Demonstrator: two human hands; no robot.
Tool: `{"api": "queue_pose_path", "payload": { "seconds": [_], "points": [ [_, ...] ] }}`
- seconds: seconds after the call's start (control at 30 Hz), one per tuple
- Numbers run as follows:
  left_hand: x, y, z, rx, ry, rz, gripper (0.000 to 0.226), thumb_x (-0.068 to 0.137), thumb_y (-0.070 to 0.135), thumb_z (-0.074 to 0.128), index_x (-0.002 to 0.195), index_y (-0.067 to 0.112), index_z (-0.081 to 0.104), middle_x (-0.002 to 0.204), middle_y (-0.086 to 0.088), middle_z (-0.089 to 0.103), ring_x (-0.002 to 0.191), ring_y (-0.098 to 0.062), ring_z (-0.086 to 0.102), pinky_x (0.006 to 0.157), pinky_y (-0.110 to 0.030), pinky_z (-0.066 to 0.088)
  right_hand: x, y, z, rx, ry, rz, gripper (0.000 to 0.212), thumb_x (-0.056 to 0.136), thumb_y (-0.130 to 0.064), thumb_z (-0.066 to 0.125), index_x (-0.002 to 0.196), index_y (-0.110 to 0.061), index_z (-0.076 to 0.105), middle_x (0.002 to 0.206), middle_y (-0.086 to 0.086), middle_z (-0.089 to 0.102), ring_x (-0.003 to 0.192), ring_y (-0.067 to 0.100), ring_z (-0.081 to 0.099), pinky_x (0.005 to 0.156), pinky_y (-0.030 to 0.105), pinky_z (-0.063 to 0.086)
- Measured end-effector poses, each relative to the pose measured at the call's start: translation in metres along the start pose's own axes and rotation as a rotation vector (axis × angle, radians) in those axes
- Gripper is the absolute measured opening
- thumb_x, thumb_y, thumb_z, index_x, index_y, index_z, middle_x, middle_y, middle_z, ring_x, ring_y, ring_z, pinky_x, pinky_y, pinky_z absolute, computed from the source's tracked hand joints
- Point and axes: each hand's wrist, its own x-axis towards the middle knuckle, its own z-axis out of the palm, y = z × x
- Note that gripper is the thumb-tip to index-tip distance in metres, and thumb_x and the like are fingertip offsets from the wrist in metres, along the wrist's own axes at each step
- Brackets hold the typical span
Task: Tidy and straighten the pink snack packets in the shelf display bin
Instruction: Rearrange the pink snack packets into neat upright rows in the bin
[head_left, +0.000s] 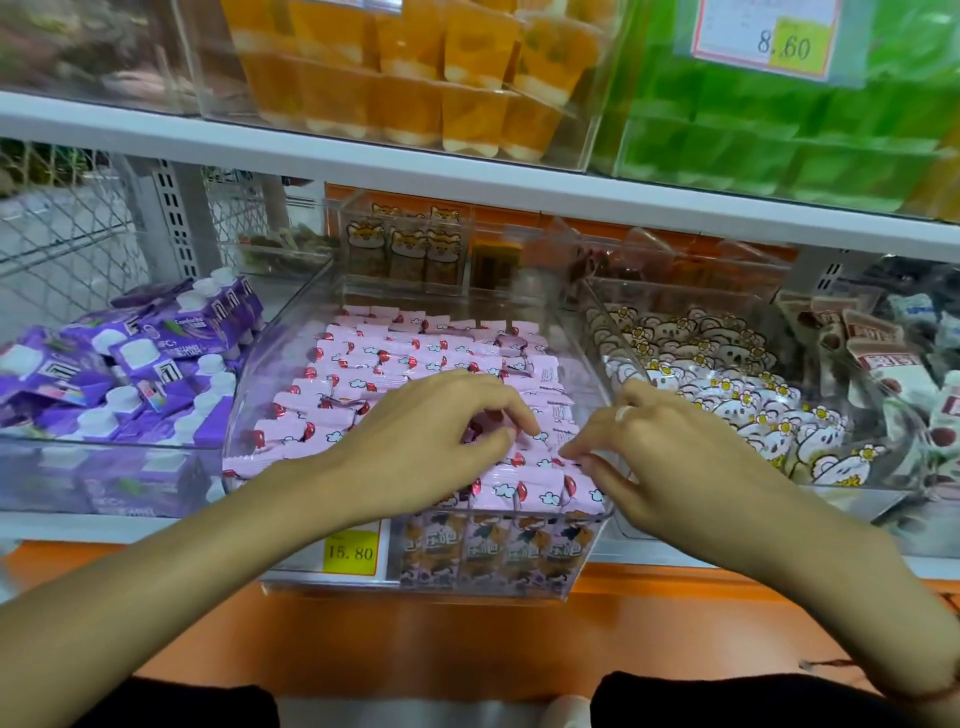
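1. Pink plastic snack packets (395, 358) fill the clear plastic bin (275, 364); far rows look neat.
2. Near-right packets sit askew, apparently yet to be straightened.
3. Left hand (436, 431) and right hand (670, 457) each pinch 1 there.

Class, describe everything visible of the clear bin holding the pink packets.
The clear bin looks like glossy transparent plastic, open-topped with sloping walls. It sits on the shelf, nearly full of pink packets in rows. A yellow 15.80 price label shows at its front. The left hand and right hand pinch packets near its front.
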Motion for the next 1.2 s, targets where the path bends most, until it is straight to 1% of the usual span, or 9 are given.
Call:
{"api": "queue_pose_path", "payload": {
  "seconds": [0.17,0.3,0.43,0.6,0.7,0.77,0.97,1.13,1.2],
  "points": [
    [0.004,-0.001,0.005,0.139,-0.101,0.133,0.027,0.099,0.036,0.041,0.118,0.037,0.061,0.117,0.022,0.059,0.111,0.004,0.043,0.093,-0.028,0.04,0.004,0.003,-0.008,0.051,0.014,0.013,0.026,0.093,-0.035,0.046,0.11,-0.035,0.065,0.106,-0.016,0.062,0.101,0.011,0.046,0.073,0.032,0.045],
    [0.004,-0.004,0.008,0.254,-0.148,0.169,0.035,0.101,0.043,0.031,0.129,0.041,0.051,0.138,0.02,0.046,0.126,0.001,0.03,0.1,-0.02,0.024,0.022,0.014,-0.022,0.024,0.252,0.095,0.012,0.086,-0.027,0.06,0.093,-0.032,0.069,0.081,-0.015,0.054,0.082,0.013,0.05,0.059,0.026,0.034],
    [0.003,-0.007,0.009,0.311,-0.175,0.167,0.041,0.101,0.047,0.024,0.139,0.043,0.037,0.143,0.019,0.038,0.131,0.0,0.025,0.103,-0.019,0.017,0.048,0.015,-0.017,-0.121,-0.009,-0.004,0.016,0.086,-0.044,0.059,0.097,-0.036,0.067,0.084,-0.013,0.042,0.099,0.013,0.052,0.063,0.027,0.037],
    [0.003,-0.007,0.008,0.352,-0.262,0.132,0.044,0.1,0.049,0.017,0.14,0.047,0.034,0.151,0.015,0.03,0.134,-0.004,0.023,0.104,-0.021,0.012,0.071,0.013,-0.015,-0.178,-0.283,-0.062,0.025,0.078,-0.049,0.068,0.098,-0.035,0.07,0.102,-0.006,0.057,0.109,0.018,0.05,0.084,0.028,0.042],
    [0.003,-0.005,0.007,0.364,-0.277,0.132,0.044,0.101,0.048,0.017,0.14,0.046,0.035,0.151,0.013,0.032,0.134,-0.007,0.025,0.104,-0.023,0.014,0.075,0.013,-0.017,-0.165,-0.326,-0.063,0.022,0.076,-0.047,0.071,0.095,-0.036,0.071,0.088,-0.011,0.046,0.106,0.015,0.049,0.08,0.025,0.037],
    [0.003,-0.004,0.006,0.37,-0.281,0.133,0.044,0.101,0.047,0.017,0.14,0.045,0.036,0.15,0.011,0.034,0.133,-0.008,0.027,0.103,-0.023,0.015,0.073,0.015,-0.017,-0.128,-0.303,-0.07,0.014,0.08,-0.042,0.068,0.091,-0.034,0.071,0.086,-0.013,0.046,0.103,0.015,0.048,0.081,0.028,0.043],
    [0.005,-0.001,0.006,0.393,-0.294,0.144,0.044,0.101,0.045,0.018,0.141,0.043,0.037,0.149,0.008,0.036,0.133,-0.011,0.029,0.102,-0.025,0.019,0.053,0.02,-0.006,-0.087,-0.055,-0.059,0.009,0.09,-0.03,0.05,0.094,-0.025,0.057,0.099,-0.005,0.059,0.099,0.018,0.045,0.078,0.032,0.036],
    [0.004,-0.003,0.006,0.384,-0.284,0.142,0.044,0.101,0.045,0.017,0.141,0.042,0.036,0.15,0.007,0.036,0.134,-0.011,0.028,0.106,-0.026,0.018,0.036,0.02,-0.004,0.31,0.512,0.136,0.005,0.096,-0.019,0.047,0.093,-0.019,0.051,0.077,-0.005,0.057,0.068,0.013,0.053,0.061,0.033,0.039],
    [0.003,-0.002,0.006,0.359,-0.29,0.13,0.044,0.101,0.046,0.018,0.141,0.043,0.036,0.151,0.009,0.034,0.134,-0.009,0.026,0.104,-0.023,0.017,0.032,0.021,-0.01,0.447,0.772,0.197,0.006,0.097,-0.017,0.046,0.096,-0.019,0.051,0.08,-0.005,0.056,0.068,0.012,0.052,0.064,0.032,0.043]
  ]
}}
